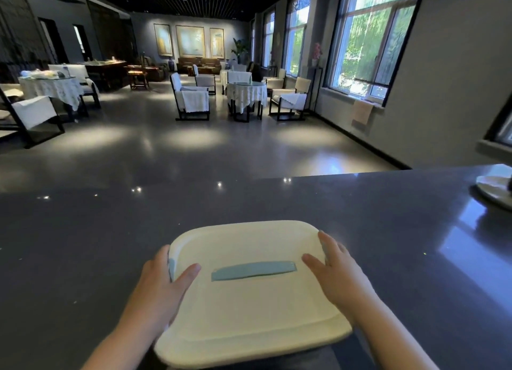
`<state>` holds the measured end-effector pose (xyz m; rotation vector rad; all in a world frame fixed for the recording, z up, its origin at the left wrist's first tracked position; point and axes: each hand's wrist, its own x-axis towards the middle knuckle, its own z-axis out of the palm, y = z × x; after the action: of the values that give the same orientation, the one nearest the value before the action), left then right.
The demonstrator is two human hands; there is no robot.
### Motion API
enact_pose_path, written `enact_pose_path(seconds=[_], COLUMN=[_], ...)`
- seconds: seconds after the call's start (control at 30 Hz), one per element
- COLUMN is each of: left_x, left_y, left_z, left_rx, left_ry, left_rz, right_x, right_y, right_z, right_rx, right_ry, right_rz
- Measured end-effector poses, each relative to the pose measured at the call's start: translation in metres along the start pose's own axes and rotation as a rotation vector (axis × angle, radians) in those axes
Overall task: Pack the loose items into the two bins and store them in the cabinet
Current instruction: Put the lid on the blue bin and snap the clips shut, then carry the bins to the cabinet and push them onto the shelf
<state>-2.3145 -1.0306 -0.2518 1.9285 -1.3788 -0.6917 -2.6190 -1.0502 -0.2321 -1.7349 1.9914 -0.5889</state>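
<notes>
Dark grey and polished, the surface (83, 245) runs across the view, catching small ceiling-light reflections ahead of the hands. The left hand (160, 283) grips the left edge of a white bin lid (249, 308): its thumb lies on top of the lid, pointing inward, while the other fingers curl down over the rim beside a pale blue latch (171, 268). Between the two hands, a pale blue handle strip (253, 270) lies flat along the lid's middle. The bin under the lid is hidden, so only its cover shows, sitting at the near edge of the surface. The right hand (336, 272) holds the lid's right edge the same way, thumb on top and fingers wrapped over the side. Far to the right of the right hand, at the edge of view, a pale plate (490, 189) rests on the surface. Beyond the hands, a room with cloth-covered tables and chairs spreads out.
</notes>
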Motion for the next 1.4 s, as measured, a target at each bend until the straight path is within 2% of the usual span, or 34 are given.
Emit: enact_pose_path(seconds=[0.07, 0.2, 0.33, 0.57, 0.87, 1.07, 1.17, 1.4], left_x=[0.0, -0.008, -0.015, -0.011, 0.015, 0.007, -0.017, -0.129], left_y=[0.0, -0.001, -0.003, -0.014, -0.017, -0.011, -0.009, 0.019], left_z=[0.0, -0.003, -0.006, -0.014, -0.027, -0.028, -0.026, 0.004], left_rx=[-0.056, -0.204, -0.274, -0.369, -0.337, -0.424, -0.416, -0.306], left_ry=[0.002, 0.003, -0.034, -0.164, -0.489, -0.69, -0.78, -1.075], left_rz=[-0.007, -0.013, -0.022, -0.023, 0.113, 0.155, 0.18, 0.432], right_x=[0.004, 0.002, 0.0, -0.028, -0.132, -0.205, -0.262, -0.429], right_y=[0.005, 0.014, 0.013, 0.008, -0.006, -0.02, -0.022, -0.025], right_z=[-0.004, -0.01, -0.012, -0.009, 0.013, 0.04, 0.05, 0.045], right_rx=[0.237, 0.505, 0.558, 0.682, 0.694, 0.719, 0.747, 0.735], right_ry=[-0.028, -0.082, -0.095, -0.004, 0.258, 0.516, 0.656, 0.96], right_rz=[0.062, 0.109, 0.147, 0.302, 0.452, 0.542, 0.588, 0.758])
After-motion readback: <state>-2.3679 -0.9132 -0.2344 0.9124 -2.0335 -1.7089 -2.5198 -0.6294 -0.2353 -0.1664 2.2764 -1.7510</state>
